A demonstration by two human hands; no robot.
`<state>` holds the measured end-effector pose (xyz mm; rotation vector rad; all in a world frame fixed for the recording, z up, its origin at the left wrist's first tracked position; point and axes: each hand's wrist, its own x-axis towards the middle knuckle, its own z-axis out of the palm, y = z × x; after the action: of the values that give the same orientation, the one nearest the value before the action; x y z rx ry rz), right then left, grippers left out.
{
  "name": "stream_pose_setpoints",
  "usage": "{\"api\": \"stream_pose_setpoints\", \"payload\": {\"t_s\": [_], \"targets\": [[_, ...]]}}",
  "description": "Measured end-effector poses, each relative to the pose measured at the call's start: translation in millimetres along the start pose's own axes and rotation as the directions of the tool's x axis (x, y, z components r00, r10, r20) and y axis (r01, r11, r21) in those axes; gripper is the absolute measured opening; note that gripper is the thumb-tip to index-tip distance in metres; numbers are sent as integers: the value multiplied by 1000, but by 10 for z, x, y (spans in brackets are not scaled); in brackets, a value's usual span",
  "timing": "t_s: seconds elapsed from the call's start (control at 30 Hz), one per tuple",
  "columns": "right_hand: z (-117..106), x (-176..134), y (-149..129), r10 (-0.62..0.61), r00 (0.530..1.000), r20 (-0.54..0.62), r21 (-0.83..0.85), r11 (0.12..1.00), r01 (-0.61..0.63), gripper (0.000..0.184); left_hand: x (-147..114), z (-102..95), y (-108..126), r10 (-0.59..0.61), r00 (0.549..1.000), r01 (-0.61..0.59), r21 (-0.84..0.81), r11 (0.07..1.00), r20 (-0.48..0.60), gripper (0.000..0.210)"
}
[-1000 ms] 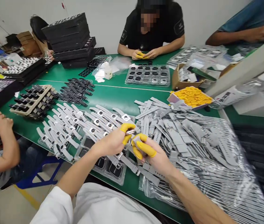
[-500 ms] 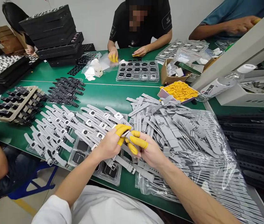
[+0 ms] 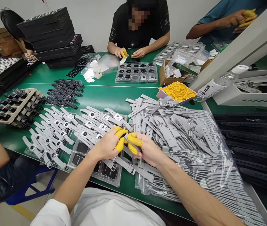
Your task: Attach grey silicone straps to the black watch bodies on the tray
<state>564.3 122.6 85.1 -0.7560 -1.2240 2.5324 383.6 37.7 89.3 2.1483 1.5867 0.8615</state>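
My left hand [image 3: 106, 145] and my right hand [image 3: 149, 150] meet above the front of the table, yellow cots on their fingertips. Between the left fingers is a smartwatch, almost wholly hidden by them. The right thumb and fingers pinch a grey watch strap [image 3: 126, 137] against it; whether the two are joined I cannot tell. Left of my hands lie rows of watches with grey straps [image 3: 60, 122]. Under my left wrist is a clear plastic tray [image 3: 117, 180] holding black square-faced watches. A heap of loose grey straps [image 3: 166, 128] lies beside my right hand.
Bagged grey straps [image 3: 218, 185] cover the right front. Beyond them stand a box of yellow finger cots [image 3: 178, 91], a water bottle [image 3: 223, 82] and a slanting post [image 3: 232, 40]. Black-strapped watches [image 3: 64, 92] and a beige rack [image 3: 18, 108] lie left. Co-workers sit around the table.
My fingers have closed further around the watch and strap, hiding the dark part seen before. The view has shifted slightly. Across the table, a co-worker's hands have moved closer together.
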Motion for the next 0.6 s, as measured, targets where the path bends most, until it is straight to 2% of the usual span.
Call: {"api": "stream_pose_setpoints", "payload": {"t_s": [0.1,0.2,0.27,0.33,0.4,0.47,0.53,0.6], "targets": [[6,-5,6,-37,999,-14,-14,999,37,43,-28,4,-24,-67,998,62,-215,975,-13,41],[3,-12,33,-114,993,-22,-71,991,112,43,-37,52,-34,-175,977,111,-422,900,-117,34],[0,-17,51,-133,991,5,-127,983,132,44,-21,78,-31,-230,946,76,-535,841,-227,22],[0,-26,50,-89,994,64,-176,979,99,47,8,75,-34,-295,907,27,-658,752,-300,25],[-1,-35,24,-3,993,118,-240,970,32,49,39,40,-54,-425,837,-12,-787,616,-345,32],[-7,-40,-18,59,990,127,-307,951,-17,49,62,-12,-89,-583,717,-57,-866,498,-382,37],[-18,-38,-56,74,993,93,-347,937,-37,47,77,-56,-122,-693,596,-87,-890,447,-406,45],[-31,-32,-79,50,998,34,-364,931,-35,45,86,-84,-142,-742,539,-72,-900,430,-398,52]]}}
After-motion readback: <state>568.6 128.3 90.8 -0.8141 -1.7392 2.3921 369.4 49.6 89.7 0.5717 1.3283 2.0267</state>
